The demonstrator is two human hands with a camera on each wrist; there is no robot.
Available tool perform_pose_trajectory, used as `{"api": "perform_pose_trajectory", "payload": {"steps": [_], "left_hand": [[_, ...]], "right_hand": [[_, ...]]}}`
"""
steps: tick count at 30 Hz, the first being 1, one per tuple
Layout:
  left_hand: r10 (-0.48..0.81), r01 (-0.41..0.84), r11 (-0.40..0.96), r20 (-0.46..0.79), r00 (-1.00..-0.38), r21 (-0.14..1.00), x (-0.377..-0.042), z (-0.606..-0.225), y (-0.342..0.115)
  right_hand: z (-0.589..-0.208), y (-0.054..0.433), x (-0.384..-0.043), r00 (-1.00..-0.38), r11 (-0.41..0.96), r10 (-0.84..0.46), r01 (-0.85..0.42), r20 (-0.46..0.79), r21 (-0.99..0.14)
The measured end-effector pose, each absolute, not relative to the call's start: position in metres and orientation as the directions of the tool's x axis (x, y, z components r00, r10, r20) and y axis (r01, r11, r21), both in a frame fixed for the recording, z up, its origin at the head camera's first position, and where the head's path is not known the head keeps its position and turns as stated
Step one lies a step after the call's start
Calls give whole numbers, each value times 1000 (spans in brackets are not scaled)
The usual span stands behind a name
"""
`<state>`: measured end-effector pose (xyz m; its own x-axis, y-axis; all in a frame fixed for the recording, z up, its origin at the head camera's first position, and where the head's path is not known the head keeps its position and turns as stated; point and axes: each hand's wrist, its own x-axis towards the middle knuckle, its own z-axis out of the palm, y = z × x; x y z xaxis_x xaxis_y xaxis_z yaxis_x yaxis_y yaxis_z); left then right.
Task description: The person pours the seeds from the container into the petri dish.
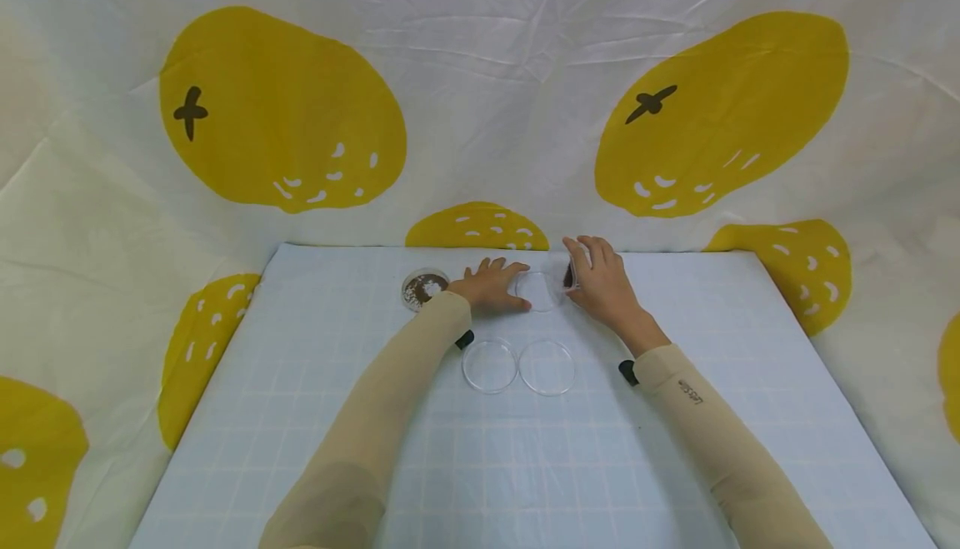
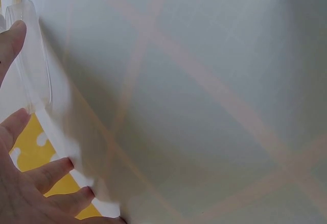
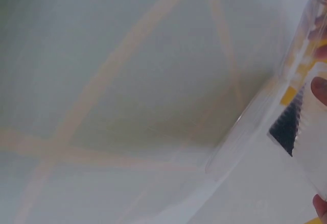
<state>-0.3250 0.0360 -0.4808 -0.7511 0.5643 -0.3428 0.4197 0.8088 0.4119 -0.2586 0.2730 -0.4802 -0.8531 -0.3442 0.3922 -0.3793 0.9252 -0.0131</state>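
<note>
To do this step well, I would keep the clear dish [image 1: 540,292] flat on the cloth [image 1: 480,466] and tip the small container [image 1: 571,276] gradually, close to its rim, so the dark contents don't scatter. The left hand [image 1: 491,285] is spread wide at the dish's left, thumb and index finger bracketing its wall. The right hand [image 1: 600,282] pinches the container at the dish's right; the fingers hide much of it, but it seems see-through. A speckled dish [image 1: 403,291] lies farther left of the clear dish; two empty dishes [image 1: 490,366] lie nearer the person.
</note>
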Motion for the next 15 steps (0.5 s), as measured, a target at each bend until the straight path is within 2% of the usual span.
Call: {"api": "perform_pose_trajectory", "payload": {"steps": [15], "left_hand": [[569,435,809,-336,-751,396,-328,-486,37]], "right_hand": [[-482,274,-258,-805,907,-394,-418,443,47]]}}
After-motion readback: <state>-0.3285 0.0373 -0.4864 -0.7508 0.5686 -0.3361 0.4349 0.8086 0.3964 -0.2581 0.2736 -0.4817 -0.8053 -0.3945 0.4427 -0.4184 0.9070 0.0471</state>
